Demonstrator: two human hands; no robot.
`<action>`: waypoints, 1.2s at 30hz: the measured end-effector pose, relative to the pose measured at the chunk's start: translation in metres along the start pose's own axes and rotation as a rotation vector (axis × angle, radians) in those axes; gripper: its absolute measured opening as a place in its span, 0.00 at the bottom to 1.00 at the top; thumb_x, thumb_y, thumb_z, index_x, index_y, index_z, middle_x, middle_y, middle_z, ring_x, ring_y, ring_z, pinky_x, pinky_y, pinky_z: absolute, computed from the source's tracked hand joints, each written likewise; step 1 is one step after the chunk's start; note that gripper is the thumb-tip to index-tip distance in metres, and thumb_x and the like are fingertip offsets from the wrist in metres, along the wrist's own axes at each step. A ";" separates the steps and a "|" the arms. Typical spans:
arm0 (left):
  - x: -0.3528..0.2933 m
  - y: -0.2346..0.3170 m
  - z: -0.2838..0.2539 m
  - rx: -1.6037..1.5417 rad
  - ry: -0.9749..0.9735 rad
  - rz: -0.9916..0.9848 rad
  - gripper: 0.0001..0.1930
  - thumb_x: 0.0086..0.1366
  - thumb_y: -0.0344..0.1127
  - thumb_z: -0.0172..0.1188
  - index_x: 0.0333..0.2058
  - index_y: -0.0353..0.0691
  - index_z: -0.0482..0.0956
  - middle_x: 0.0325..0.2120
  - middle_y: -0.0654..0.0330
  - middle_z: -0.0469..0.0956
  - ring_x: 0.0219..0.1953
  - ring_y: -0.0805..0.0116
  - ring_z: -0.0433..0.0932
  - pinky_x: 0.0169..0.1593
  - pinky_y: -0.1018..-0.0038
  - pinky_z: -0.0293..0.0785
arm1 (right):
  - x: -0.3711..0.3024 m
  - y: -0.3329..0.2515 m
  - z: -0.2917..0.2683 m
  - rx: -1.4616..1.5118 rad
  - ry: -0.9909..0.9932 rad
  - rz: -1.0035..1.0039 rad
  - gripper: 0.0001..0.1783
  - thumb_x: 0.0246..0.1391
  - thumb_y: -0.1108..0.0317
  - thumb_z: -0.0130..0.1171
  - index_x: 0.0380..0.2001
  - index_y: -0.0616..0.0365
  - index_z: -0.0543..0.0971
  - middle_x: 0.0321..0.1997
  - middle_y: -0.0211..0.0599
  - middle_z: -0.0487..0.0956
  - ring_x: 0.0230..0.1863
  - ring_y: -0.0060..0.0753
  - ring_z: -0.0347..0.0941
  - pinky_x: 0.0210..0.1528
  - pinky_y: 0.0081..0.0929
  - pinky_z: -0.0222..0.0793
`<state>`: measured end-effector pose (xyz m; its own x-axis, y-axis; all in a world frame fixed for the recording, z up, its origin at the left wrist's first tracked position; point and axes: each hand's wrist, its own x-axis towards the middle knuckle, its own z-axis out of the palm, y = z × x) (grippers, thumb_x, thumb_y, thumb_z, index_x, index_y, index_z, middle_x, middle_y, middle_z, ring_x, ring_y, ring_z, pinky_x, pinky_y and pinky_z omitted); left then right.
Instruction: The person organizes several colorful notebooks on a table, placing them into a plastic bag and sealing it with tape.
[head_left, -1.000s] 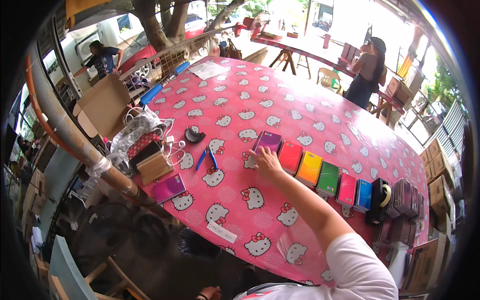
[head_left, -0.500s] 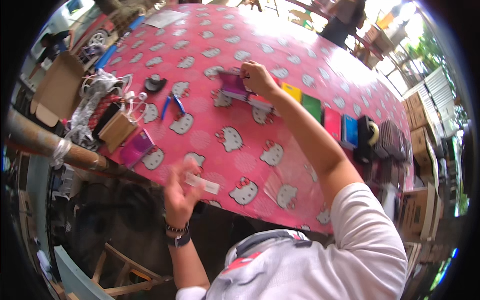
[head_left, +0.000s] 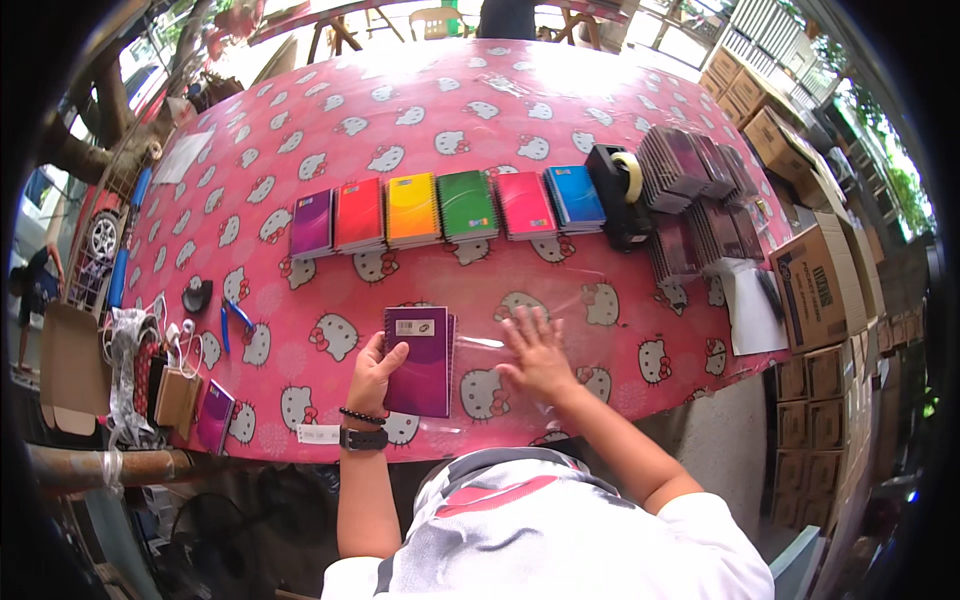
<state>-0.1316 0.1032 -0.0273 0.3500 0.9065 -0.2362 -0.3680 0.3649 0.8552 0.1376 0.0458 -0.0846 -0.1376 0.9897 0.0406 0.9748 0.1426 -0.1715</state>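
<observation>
My left hand (head_left: 372, 376) grips a purple spiral notebook (head_left: 418, 375) by its left edge, thumb on the cover; a white label is stuck near its top. Fingers spread, my right hand (head_left: 540, 358) lies over a clear plastic sheet or bag (head_left: 478, 343) and holds nothing. Beside my left wrist lies a white label strip (head_left: 318, 434). Farther back runs a row of spiral notebook stacks: purple (head_left: 312, 224), red (head_left: 358, 214), yellow (head_left: 412, 208), green (head_left: 466, 206), pink (head_left: 524, 204) and blue (head_left: 574, 197).
A black tape dispenser (head_left: 620, 200) stands right of the row, beside piled wrapped notebooks (head_left: 690, 200). At left are blue-handled pliers (head_left: 236, 318), a small black object (head_left: 197, 296), another purple notebook (head_left: 215, 417) and an open cardboard box (head_left: 75, 365). Cartons (head_left: 825, 270) stack up at right.
My right hand has come back from the purple stack and now lies spread nearer me. My left hand has let go of the label strip and taken hold of a purple notebook. The view has turned.
</observation>
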 end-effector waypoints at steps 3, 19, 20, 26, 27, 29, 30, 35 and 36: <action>0.009 -0.008 0.015 -0.056 -0.046 -0.074 0.16 0.62 0.33 0.58 0.47 0.34 0.69 0.39 0.58 0.76 0.38 0.71 0.76 0.43 0.76 0.74 | 0.014 -0.006 0.004 0.037 -0.024 -0.117 0.42 0.53 0.35 0.42 0.64 0.49 0.55 0.71 0.41 0.44 0.72 0.48 0.33 0.66 0.60 0.27; 0.048 -0.096 0.074 0.673 0.281 0.120 0.16 0.54 0.41 0.63 0.35 0.33 0.75 0.30 0.45 0.78 0.35 0.50 0.78 0.39 0.61 0.72 | 0.180 -0.056 -0.069 0.292 0.351 -0.436 0.17 0.41 0.74 0.53 0.40 0.55 0.75 0.41 0.41 0.72 0.47 0.46 0.66 0.50 0.40 0.62; 0.049 -0.099 0.072 0.669 0.275 0.131 0.17 0.54 0.41 0.63 0.35 0.33 0.75 0.30 0.45 0.79 0.35 0.50 0.79 0.39 0.61 0.72 | 0.204 -0.078 -0.060 0.223 0.305 -0.494 0.18 0.42 0.72 0.52 0.41 0.55 0.74 0.42 0.41 0.71 0.50 0.45 0.64 0.51 0.39 0.62; 0.052 -0.101 0.073 0.625 0.235 0.062 0.18 0.54 0.40 0.61 0.40 0.34 0.74 0.32 0.46 0.79 0.36 0.52 0.79 0.42 0.62 0.73 | 0.294 -0.159 -0.029 -0.144 -0.067 -0.615 0.20 0.50 0.65 0.54 0.49 0.43 0.72 0.52 0.40 0.64 0.55 0.44 0.59 0.49 0.46 0.64; 0.050 -0.100 0.072 0.622 0.236 0.057 0.18 0.54 0.40 0.61 0.40 0.34 0.74 0.32 0.46 0.78 0.37 0.52 0.79 0.42 0.62 0.73 | 0.300 -0.165 -0.028 -0.132 -0.091 -0.618 0.21 0.51 0.63 0.54 0.50 0.40 0.72 0.52 0.40 0.64 0.55 0.45 0.59 0.49 0.49 0.65; 0.050 -0.107 0.064 0.574 0.218 0.043 0.18 0.54 0.40 0.61 0.40 0.33 0.74 0.35 0.45 0.77 0.39 0.51 0.78 0.43 0.62 0.72 | 0.305 -0.173 -0.026 -0.148 -0.111 -0.617 0.21 0.51 0.64 0.55 0.50 0.39 0.72 0.52 0.40 0.64 0.55 0.46 0.60 0.48 0.48 0.66; 0.048 -0.105 0.065 0.575 0.209 0.038 0.18 0.54 0.39 0.61 0.39 0.33 0.73 0.34 0.45 0.77 0.39 0.51 0.78 0.43 0.62 0.72 | 0.306 -0.170 -0.024 -0.161 -0.126 -0.608 0.21 0.50 0.64 0.55 0.50 0.38 0.72 0.52 0.41 0.64 0.55 0.47 0.60 0.48 0.48 0.67; 0.049 -0.101 0.060 0.614 0.173 0.050 0.18 0.56 0.38 0.59 0.41 0.31 0.73 0.34 0.47 0.78 0.38 0.58 0.78 0.42 0.67 0.72 | 0.308 -0.167 -0.023 -0.165 -0.131 -0.699 0.17 0.50 0.65 0.52 0.46 0.39 0.76 0.51 0.40 0.64 0.51 0.48 0.63 0.46 0.43 0.70; 0.050 -0.099 0.058 0.628 0.168 0.067 0.18 0.58 0.38 0.59 0.43 0.31 0.73 0.34 0.49 0.79 0.37 0.62 0.79 0.43 0.70 0.72 | 0.308 -0.170 -0.023 -0.159 -0.132 -0.689 0.17 0.50 0.65 0.52 0.46 0.39 0.76 0.51 0.40 0.64 0.51 0.48 0.63 0.45 0.43 0.71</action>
<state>-0.0275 0.1000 -0.0966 0.1854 0.9624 -0.1988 0.2073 0.1595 0.9652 -0.0666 0.3262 -0.0201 -0.7411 0.6705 -0.0330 0.6710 0.7415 -0.0034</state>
